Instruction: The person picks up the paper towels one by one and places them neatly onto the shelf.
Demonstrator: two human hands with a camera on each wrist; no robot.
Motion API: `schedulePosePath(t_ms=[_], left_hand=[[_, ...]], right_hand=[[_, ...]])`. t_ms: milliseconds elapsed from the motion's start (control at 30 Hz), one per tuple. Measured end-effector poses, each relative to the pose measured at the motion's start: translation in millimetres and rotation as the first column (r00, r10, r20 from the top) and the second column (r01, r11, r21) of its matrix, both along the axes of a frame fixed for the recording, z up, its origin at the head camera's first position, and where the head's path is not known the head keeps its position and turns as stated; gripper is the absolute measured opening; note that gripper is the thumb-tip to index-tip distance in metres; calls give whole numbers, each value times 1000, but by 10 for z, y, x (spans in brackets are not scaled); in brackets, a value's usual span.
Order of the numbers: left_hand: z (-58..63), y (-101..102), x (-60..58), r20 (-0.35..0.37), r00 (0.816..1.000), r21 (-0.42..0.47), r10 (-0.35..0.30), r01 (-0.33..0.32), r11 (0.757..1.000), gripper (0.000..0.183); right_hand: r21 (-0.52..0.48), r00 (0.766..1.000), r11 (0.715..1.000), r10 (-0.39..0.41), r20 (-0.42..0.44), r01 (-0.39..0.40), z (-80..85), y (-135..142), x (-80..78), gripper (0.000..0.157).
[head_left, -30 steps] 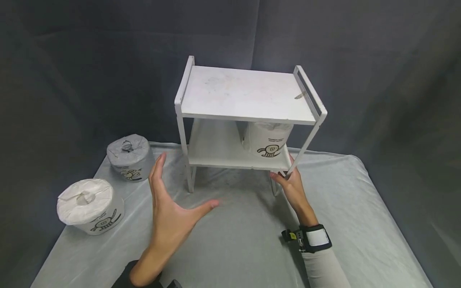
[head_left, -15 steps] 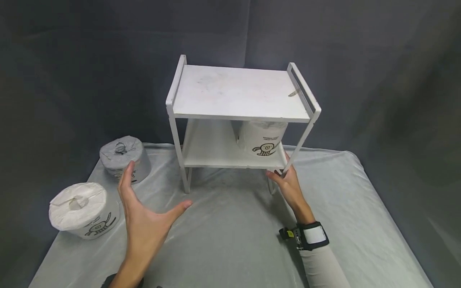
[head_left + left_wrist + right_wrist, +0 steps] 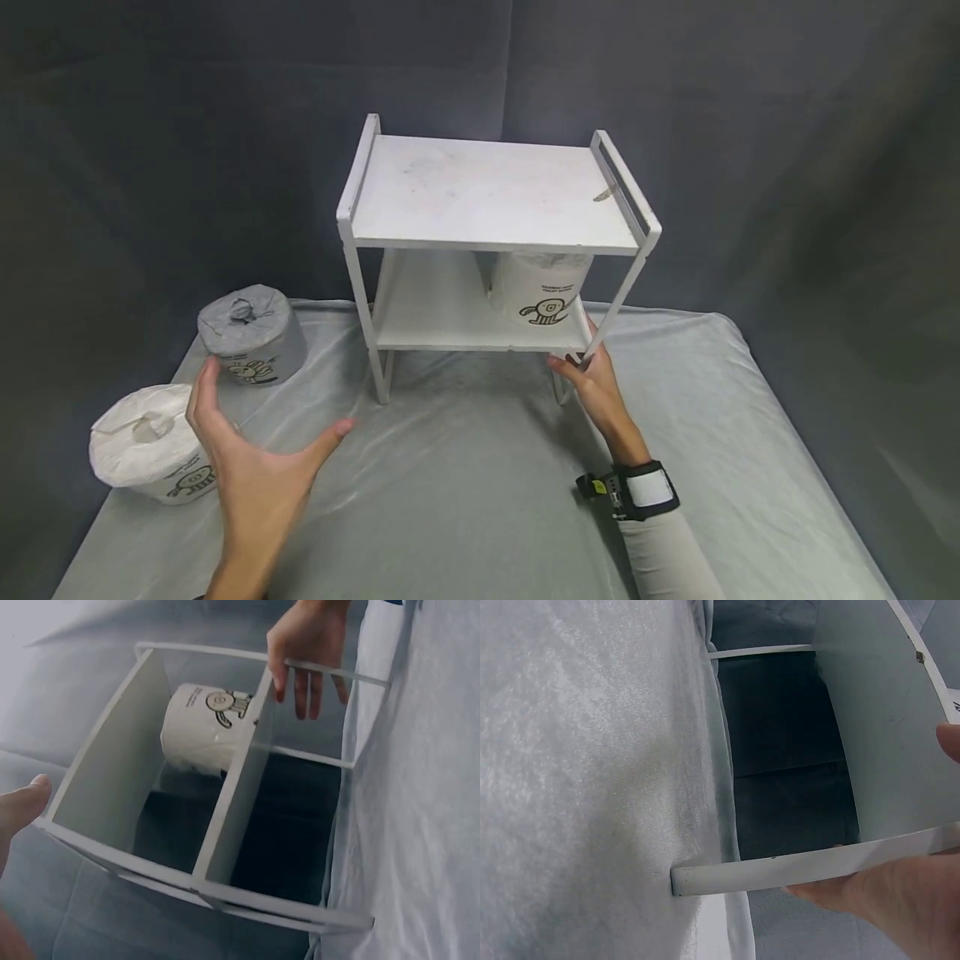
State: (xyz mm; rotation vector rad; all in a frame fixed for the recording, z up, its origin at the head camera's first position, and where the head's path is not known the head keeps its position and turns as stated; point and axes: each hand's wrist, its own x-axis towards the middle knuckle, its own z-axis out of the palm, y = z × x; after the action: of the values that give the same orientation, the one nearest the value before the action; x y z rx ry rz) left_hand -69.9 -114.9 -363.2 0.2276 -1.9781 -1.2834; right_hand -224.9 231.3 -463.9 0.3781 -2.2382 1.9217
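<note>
Head: left hand (image 3: 255, 485) wide, right hand (image 3: 597, 392) gripping white tiered rack (image 3: 491, 196); white paper-wrapped roll (image 3: 538, 283) shelved, two rolls (image 3: 142, 442) unshelved, eight o'clock.

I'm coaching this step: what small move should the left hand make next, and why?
Probably shift the left hand onto the nearer toilet roll: that hand is spread and empty close to the roll, while the right hand holds the white two-tier shelf.
</note>
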Motion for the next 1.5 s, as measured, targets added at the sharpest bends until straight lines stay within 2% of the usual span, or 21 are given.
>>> schedulePosePath(t_ms=[133,300,567,633,733,833,933,1033,1133,1200,1267,1300,1400,1500], left_hand=[[37,-36,42,31,999,31,39,-40,999,123],[-7,-124,53,58,996,55,72,-75,996,125],[-83,-238,102,24,993,48,112,-113,992,124],[-136,-288,103,10,991,34,130,-130,991,124],[-295,-417,81,-7,987,21,159,-159,987,128],[-482,-559,59,-2,984,28,178,-178,984,133],[-603,-655,48,12,981,49,194,-194,980,136],[-664,-702,58,4,976,47,216,-216,975,136],[-608,-660,102,-18,969,34,245,-244,969,132],[-622,-662,114,-25,964,24,264,-263,964,131],[-665,-685,116,-10,960,34,280,-280,959,131],[-729,-730,104,3,957,45,290,-290,956,133],[-883,-852,77,73,946,96,315,-321,942,135],[-957,-933,63,128,935,144,332,-349,926,135]], right_hand=[[14,1000,1000,-3,5,3,0,-7,9,77],[-1,1000,1000,-2,6,2,12,-12,13,75],[36,1000,999,-22,18,21,7,-13,20,80],[21,1000,1000,-14,18,14,6,-14,19,79],[17,1000,1000,-12,20,12,-2,-15,29,79],[24,1000,1000,-15,18,15,-4,-17,38,80],[45,1000,999,-27,16,26,7,-19,36,80],[52,999,998,-30,14,29,11,-16,34,80],[43,1000,999,-20,7,20,10,-14,34,80],[35,1000,999,-15,-1,15,11,-13,32,80],[25,1000,1000,-11,-4,11,13,-13,27,79],[22,1000,1000,-11,-1,11,14,-13,27,79],[14,1000,1000,-8,2,8,7,-10,28,78],[22,1000,1000,-6,4,6,2,-5,29,78]])
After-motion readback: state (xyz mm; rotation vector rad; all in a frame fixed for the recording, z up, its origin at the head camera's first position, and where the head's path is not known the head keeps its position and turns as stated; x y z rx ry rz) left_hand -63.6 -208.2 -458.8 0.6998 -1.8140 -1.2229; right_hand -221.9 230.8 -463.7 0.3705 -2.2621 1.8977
